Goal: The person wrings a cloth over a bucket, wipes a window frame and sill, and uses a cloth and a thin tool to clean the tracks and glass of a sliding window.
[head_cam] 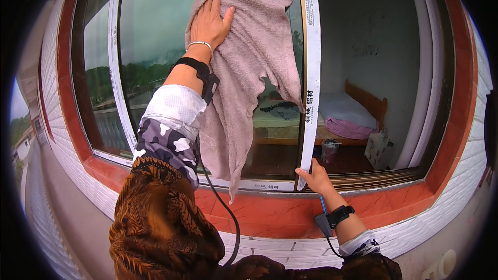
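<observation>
My left hand (210,27) lies flat on a dusty-pink terry towel (249,46), pressing it to the upper part of a sliding window's glass pane (155,19). The towel hangs in folds from under the palm, and a ragged gap shows in its lower right edge. At the lower right, my right hand (318,179) grips the bottom of the sash's upright frame (310,66), which is covered in white printed film. Its thumb rests on the front face, while the other fingers are partly hidden behind the frame.
Right of the sash, the window stands open onto a room with a bed (346,112), a waste bin (330,149) and a pale curtain (422,85). Red tiles (264,212) border the opening, with white brick-pattern tiles outside. A black cable (229,210) hangs near my left arm.
</observation>
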{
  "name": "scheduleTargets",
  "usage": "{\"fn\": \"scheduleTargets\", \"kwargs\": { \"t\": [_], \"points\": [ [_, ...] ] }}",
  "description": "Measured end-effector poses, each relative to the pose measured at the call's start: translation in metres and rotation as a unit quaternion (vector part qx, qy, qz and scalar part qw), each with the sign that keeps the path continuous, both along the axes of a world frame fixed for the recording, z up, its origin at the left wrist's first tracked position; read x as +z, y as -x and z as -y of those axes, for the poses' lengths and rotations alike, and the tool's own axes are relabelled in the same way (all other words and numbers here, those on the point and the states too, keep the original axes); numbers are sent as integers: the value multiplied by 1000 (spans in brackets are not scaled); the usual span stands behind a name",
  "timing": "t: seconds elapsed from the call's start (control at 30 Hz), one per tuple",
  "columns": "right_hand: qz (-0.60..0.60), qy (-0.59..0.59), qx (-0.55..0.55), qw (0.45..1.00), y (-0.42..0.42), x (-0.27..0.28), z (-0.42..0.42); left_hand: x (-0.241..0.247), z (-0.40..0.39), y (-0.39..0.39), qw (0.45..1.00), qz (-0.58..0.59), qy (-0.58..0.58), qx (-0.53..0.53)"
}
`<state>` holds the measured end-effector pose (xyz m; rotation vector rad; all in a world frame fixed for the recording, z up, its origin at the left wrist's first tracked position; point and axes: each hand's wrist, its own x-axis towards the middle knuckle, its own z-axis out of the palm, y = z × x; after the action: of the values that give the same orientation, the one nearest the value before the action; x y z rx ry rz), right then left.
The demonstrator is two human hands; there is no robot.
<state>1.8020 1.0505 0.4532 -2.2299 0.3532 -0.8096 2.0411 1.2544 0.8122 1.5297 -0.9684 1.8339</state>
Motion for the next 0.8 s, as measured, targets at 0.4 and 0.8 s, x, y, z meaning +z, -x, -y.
{"fn": "scheduleTargets", "kwargs": {
  "t": [0.4, 0.8],
  "points": [
    [41, 49, 4, 998, -9, -9, 11, -257, 38, 65, 899, -62, -386, -200],
    [10, 28, -23, 999, 3, 0, -1, -4, 84, 67, 967, 102, -191, -138]
  ]
}}
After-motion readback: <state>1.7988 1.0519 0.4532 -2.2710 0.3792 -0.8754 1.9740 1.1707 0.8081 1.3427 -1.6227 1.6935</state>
